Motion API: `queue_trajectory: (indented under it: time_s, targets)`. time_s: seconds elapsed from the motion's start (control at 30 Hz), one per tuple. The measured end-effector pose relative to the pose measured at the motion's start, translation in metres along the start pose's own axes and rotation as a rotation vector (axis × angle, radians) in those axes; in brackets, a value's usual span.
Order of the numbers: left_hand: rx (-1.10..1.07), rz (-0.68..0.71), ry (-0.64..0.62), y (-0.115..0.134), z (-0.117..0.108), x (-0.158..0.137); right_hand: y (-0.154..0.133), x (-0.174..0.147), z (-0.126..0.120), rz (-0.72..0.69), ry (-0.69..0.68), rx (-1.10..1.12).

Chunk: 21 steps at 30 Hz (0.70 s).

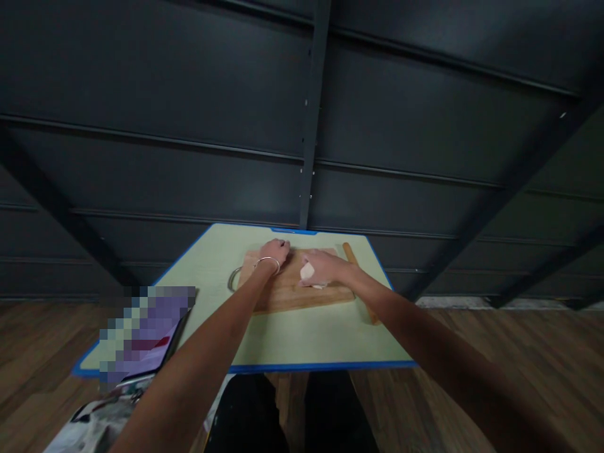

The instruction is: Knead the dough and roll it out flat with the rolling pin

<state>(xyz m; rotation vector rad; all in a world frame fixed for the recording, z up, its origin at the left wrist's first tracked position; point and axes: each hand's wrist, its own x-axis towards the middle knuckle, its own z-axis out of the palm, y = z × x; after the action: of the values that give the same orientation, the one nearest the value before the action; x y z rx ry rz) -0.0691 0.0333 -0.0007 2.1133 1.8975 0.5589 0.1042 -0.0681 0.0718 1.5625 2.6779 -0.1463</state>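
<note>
**Two hands at a wooden board on a green worktop**

Seen from a head camera looking down, the nearest things are the person's dark-clad legs at the bottom edge, above a wooden floor. At the lower left lie some papers (94,425), partly out of frame.

Two bare forearms reach forward from the bottom corners over a pale green worktop (292,340) edged in blue. On its near left corner sits a tablet (144,340), its screen blurred out.

Farther on, in the middle of the worktop, lies a wooden board (292,292) with a metal ring (233,279) at its left end.

The left hand (274,251), with a thin bracelet (268,263) at the wrist, rests on the far left part of the board. Its fingers are curled downward; whether they grip anything cannot be told.

The right hand (325,267) rests on the board just right of the left hand. Its fingers are closed loosely around a pale lump of dough (307,272), which sits on the middle of the board and shows at the left side of the hand.

A rolling pin (352,255) lies on the worktop just beside the board's right edge, running from far to near and partly hidden under the right forearm.

Beyond the worktop rises a dark panelled wall (189,126) with a vertical post (311,126) and slanted beams.
</note>
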Motion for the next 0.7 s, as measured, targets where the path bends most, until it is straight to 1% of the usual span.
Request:
queue_trajectory:
  time_s: [0.13,0.2,0.3,0.4,0.5,0.6,0.7]
  targets:
    - [-0.006,0.014,0.024,-0.001,0.001,-0.001,-0.001,0.006,-0.002,0.072,-0.026,0.021]
    - [-0.007,0.017,0.023,-0.002,0.001,-0.002,-0.001,0.013,-0.001,0.115,-0.016,0.015]
    - [-0.007,0.014,0.014,-0.002,0.000,-0.003,-0.001,0.020,0.002,0.199,0.047,-0.002]
    - [-0.008,0.016,0.013,-0.003,0.000,-0.001,-0.006,0.021,0.007,0.256,0.145,-0.023]
    - [-0.007,0.012,-0.007,-0.002,0.001,0.000,-0.014,0.014,0.012,0.288,0.216,-0.073]
    - [0.009,-0.006,-0.031,-0.002,0.000,0.001,-0.022,-0.001,0.015,0.323,0.230,-0.121]
    - [0.015,-0.002,-0.034,0.000,0.000,0.000,-0.026,-0.016,0.015,0.304,0.243,-0.165]
